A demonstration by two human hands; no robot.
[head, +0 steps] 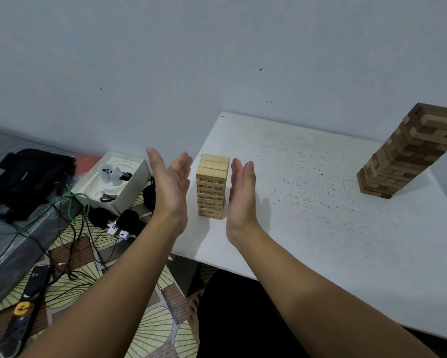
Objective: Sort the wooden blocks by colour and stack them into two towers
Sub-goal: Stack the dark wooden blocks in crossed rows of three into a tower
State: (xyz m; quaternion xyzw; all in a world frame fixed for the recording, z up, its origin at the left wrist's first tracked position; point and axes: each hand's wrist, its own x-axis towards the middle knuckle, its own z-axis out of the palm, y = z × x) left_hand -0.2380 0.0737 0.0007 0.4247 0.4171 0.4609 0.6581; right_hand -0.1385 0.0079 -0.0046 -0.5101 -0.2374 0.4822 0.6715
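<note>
Both bare hands are flat and open, holding nothing: the left hand (172, 183) and right hand (240, 192) stand on either side of the small pale wooden block tower (212, 187) with numbers. It stands on the white table (307, 215). A taller tower of mixed light and dark brown blocks (408, 153) stands well apart at the far right.

Pale numbered tower (212, 186), brown-and-tan banded tower (408, 153) — both on a speckled white table (320, 215).

— What is the small tower (212, 187) at 12 o'clock made of?
— Pale, smooth wood with black numbers. The big tower (405, 156) at 2 o'clock is light and dark wood.
— And the table (320, 215)?
— White, matt, speckled and scuffed.
</note>
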